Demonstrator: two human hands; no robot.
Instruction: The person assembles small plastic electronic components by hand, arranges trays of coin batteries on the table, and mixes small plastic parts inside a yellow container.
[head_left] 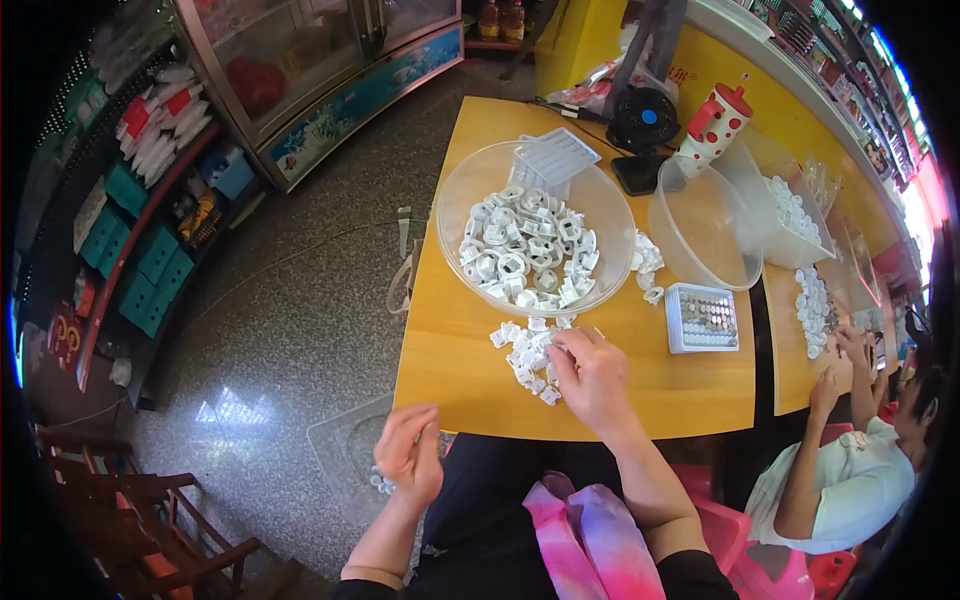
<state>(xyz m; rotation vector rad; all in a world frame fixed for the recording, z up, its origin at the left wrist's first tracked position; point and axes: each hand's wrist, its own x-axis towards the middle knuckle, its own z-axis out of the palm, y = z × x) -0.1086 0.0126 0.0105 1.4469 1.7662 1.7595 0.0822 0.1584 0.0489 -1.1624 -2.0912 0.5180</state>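
A loose pile of small white plastic parts (524,358) lies near the table's front edge. My right hand (596,380) reaches into the pile's right side, thumb and fingers pinched on a small white plastic part, mostly hidden by the fingertips. Off the table's front left corner hangs my left hand (410,458), its fingers curled closed; what they hold, if anything, is hidden. A few whitish pieces (381,481) show just below that hand. Behind the pile stands a large clear bowl (449,255) filled with round white plastic parts (530,245).
A tray of small metal discs (703,318) sits right of the pile. Farther back are an empty clear tub (690,235), a black fan (643,122) and a dotted cup (716,128). At right, a co-worker (850,470) handles parts at an adjoining table. A clear bin (345,450) stands on the floor.
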